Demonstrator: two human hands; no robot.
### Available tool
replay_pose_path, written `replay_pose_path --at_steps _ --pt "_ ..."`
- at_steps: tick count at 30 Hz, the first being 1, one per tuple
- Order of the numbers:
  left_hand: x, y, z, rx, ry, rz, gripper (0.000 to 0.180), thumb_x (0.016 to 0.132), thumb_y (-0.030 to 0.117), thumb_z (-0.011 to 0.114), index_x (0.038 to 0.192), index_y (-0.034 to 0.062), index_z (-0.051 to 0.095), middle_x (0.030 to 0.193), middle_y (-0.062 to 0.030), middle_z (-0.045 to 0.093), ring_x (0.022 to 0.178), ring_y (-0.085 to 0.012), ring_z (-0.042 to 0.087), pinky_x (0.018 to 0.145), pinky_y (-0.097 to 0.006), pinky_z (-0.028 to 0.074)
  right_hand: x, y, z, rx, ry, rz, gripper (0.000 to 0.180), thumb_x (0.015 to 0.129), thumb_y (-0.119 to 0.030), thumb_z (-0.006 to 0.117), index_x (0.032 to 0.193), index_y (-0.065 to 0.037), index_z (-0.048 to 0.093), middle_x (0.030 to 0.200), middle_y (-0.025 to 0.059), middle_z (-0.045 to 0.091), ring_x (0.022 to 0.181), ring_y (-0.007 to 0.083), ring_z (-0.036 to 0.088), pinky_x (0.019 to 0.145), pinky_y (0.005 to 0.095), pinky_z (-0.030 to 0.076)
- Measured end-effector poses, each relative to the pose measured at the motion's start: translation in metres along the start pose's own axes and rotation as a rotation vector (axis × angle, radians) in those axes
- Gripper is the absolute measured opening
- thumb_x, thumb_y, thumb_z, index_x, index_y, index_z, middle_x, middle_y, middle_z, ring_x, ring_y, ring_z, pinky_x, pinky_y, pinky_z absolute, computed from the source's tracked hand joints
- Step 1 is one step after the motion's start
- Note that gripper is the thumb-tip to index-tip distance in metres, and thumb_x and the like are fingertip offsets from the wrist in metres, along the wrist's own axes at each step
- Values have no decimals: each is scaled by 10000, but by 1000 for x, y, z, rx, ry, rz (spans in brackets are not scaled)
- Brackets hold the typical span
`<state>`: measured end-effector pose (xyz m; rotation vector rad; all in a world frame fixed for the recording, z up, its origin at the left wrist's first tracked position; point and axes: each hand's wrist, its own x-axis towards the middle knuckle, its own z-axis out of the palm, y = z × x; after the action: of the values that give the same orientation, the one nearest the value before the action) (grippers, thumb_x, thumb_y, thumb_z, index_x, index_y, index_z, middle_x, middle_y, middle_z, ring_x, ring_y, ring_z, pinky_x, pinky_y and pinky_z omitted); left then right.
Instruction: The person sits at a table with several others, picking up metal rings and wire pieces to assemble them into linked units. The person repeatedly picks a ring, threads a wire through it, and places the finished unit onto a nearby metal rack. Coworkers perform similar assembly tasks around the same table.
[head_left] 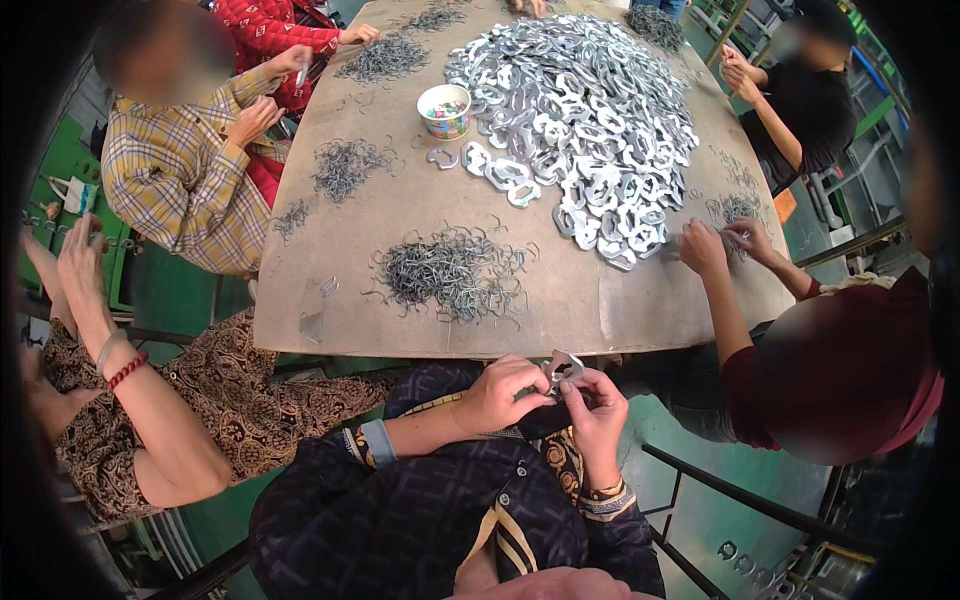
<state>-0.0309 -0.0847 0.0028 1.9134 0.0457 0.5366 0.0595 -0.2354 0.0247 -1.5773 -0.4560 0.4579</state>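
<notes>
Two hands of ours meet low in the middle of the frame, just below the near edge of the worktop [420, 215]. Starting at the far left, a co-worker's bare forearm [120, 380] with a red bead bracelet rises along the left edge, and above it another person in a yellow plaid shirt [180, 170] sits at the worktop's upper left corner.

Moving inward, our left hand [500, 392] comes up from the lower edge on a dark patterned sleeve, wrist bent inward, fingers curled closed with thumb and forefinger pinching a small silver metal piece [563, 367]. That piece sticks up just above the pinch, between both hands, right under the worktop's edge. Our right hand [597, 408] sits just beside it, fingers folded shut and touching the same piece from the right; we cannot tell whether a thin wire is also in that grip.

On the worktop above our hands lies a tangled heap of dark wire clips [455, 272]. Farther up and to the right spreads a large pile of shiny stamped metal pieces [580, 110], with a small patterned bowl [444, 108] at its left side.

At the right, a person in a maroon top [850, 380] works with both hands at the pile's lower right edge.
</notes>
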Motion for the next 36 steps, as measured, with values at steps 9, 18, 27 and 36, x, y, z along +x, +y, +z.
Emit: replay_pose_path --at_steps 9,18,27,36 --pt "-6 -1 -1 17 40 -49 182 714 45 784 802 45 624 796 -75 663 764 -271 624 725 -374 466 -9 -2 5 -195 42 -56 134 802 47 702 933 40 676 810 70 695 756 108 632 719 255 506" --pt "-9 -12 -3 15 -43 -64 167 729 51 780 796 46 628 852 -76 694 792 -267 655 745 -369 483 -19 -10 12 -256 60 -159 112 793 76 676 890 22 688 873 109 697 787 177 661 722 275 511" --pt "22 -45 -38 419 -2 53 87 775 70 704 842 26 668 845 -80 650 842 -287 620 757 -401 510 -20 -7 5 -270 95 -152 96 796 76 689 881 34 676 830 80 664 768 141 632 714 249 503" --pt "44 -75 -28 1001 -152 139 78 693 86 619 681 26 667 798 -92 615 841 -259 629 696 -377 555 -22 7 -2 -271 103 -150 96 793 65 697 881 33 680 831 82 673 743 130 646 680 250 517"
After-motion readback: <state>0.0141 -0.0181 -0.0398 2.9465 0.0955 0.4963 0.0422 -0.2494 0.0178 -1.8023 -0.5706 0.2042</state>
